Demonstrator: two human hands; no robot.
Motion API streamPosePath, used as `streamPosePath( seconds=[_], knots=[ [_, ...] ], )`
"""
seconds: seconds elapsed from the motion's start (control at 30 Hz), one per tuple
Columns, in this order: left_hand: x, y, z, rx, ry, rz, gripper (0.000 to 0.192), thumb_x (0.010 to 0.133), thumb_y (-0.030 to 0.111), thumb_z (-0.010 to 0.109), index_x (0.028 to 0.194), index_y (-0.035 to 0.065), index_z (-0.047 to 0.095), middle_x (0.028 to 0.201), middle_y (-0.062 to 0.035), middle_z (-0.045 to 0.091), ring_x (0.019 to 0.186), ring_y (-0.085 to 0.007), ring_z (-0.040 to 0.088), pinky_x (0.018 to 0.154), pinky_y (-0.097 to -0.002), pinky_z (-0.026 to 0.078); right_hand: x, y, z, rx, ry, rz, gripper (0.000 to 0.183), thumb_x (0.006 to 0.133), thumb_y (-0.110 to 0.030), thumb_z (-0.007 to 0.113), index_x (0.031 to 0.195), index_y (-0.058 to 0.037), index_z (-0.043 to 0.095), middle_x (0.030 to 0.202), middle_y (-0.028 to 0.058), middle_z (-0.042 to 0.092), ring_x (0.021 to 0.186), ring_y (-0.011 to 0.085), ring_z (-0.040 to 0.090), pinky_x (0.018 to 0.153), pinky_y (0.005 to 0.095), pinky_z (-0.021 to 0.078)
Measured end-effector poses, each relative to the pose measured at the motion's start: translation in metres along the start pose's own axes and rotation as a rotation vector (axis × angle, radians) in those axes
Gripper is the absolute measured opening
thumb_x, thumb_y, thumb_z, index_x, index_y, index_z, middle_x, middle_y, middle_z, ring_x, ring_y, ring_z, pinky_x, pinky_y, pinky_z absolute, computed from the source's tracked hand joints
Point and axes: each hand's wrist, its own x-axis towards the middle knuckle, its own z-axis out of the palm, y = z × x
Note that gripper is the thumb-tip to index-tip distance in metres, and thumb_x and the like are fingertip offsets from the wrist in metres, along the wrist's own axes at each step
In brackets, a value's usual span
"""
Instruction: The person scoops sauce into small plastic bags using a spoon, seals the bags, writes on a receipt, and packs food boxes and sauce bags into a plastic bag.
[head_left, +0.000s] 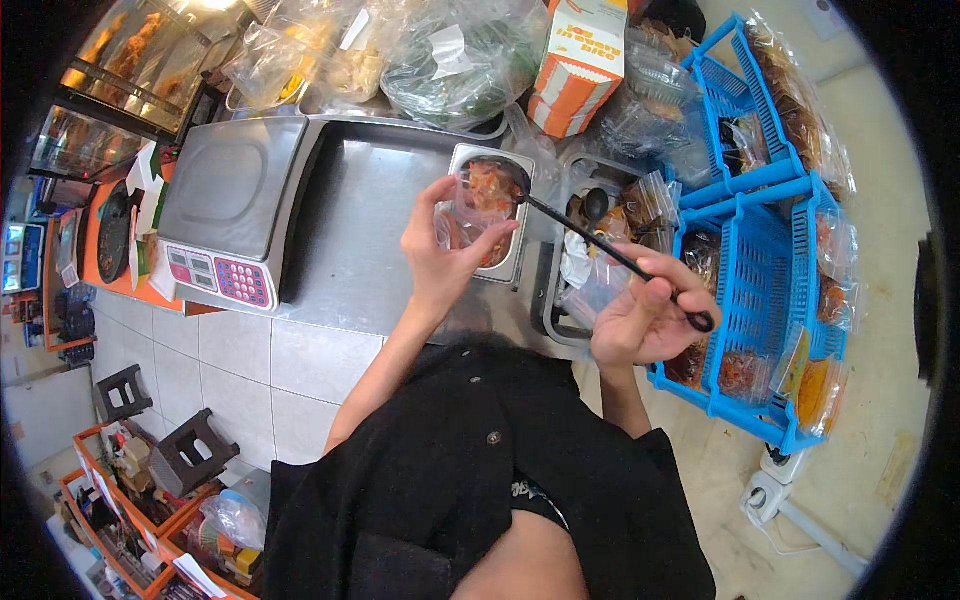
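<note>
My left hand (450, 251) holds a small clear plastic cup (478, 196) by its sides, over a rectangular steel food pan (519, 259). Reddish-orange chopped food (491, 187) shows in and around the cup. My right hand (652, 311) grips the handle of a long black ladle (577, 227) near its looped end. The ladle's bowl is at the right side of the cup, partly hidden by the food and cup. Under the cup, more of the food lies in the pan, partly covered by my left fingers.
Left of the pan stand a steel counter (352, 225) and a weighing scale (225, 187). Behind lie filled plastic bags (457, 67) and a striped orange-white paper box (577, 75). On the right are a steel tray (553, 319) with odds and ends and blue plastic baskets (757, 277) of packets.
</note>
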Motion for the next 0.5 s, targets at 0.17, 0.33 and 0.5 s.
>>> streamPosePath(
  seconds=[0.17,0.33,0.5],
  knots=[
    [0.000,0.000,0.000,0.003,-0.028,-0.004,0.059,0.057,0.019,0.084,0.103,-0.0015,0.053,0.092,-0.0122,0.061,0.080,-0.0185,0.060,0.070,-0.0291,0.047,-0.002,-0.006,-0.004,-0.049,-0.253,-0.243,0.021,0.088,-0.001,0.045,0.100,-0.0047,0.028,0.090,0.0202,0.053,0.069,0.0344,0.061,0.059,0.0415,0.0558],
    [-0.004,-0.016,-0.002,-0.104,-0.033,-0.064,0.054,0.061,0.014,0.081,0.104,-0.0024,0.053,0.092,-0.0121,0.061,0.078,-0.0189,0.062,0.068,-0.0290,0.048,0.009,-0.020,0.004,-0.071,-0.450,-0.343,0.022,0.088,-0.006,0.045,0.097,-0.0032,0.026,0.088,0.0160,0.053,0.068,0.0351,0.063,0.058,0.0369,0.0560],
    [-0.004,0.000,-0.004,-0.333,-0.056,-0.147,0.046,0.068,0.005,0.075,0.105,-0.0040,0.050,0.089,-0.0098,0.061,0.075,-0.0186,0.065,0.063,-0.0258,0.050,0.004,-0.021,0.007,-0.018,-0.380,-0.359,0.020,0.089,-0.006,0.045,0.098,-0.0033,0.027,0.089,0.0157,0.052,0.067,0.0327,0.062,0.060,0.0364,0.0565]
  ],
)
